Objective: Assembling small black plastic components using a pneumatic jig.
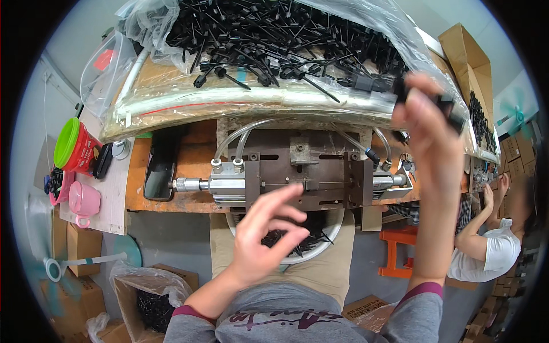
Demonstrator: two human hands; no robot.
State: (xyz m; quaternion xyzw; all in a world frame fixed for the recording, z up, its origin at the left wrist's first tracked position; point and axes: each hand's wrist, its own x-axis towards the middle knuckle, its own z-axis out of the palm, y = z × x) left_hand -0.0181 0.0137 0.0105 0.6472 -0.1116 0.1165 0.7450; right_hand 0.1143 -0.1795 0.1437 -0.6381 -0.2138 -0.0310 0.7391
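My left hand (pixel 260 237) hovers at the near edge of a brown metal fixture (pixel 274 197), fingers apart and nothing visible in them. Its index fingertip is close to a small dark piece (pixel 310 186) on the fixture; whether they touch I cannot tell. My right hand (pixel 432 123), smeared by motion, is raised at the right end of a plastic-lined tray (pixel 189 106). Its fingers are closed on black plastic parts (pixel 452 114). Heaped in the tray are many black plastic parts with thin stems (pixel 257 48).
Metal air cylinders (pixel 227 186) with clear tubes flank the fixture. A phone (pixel 160 168), pink cup (pixel 84 199) and red tub (pixel 83 151) stand left. A white-rimmed basin (pixel 309 256) of black parts sits on my lap. Another person (pixel 489 246) works at right, near an orange stool (pixel 394 251).
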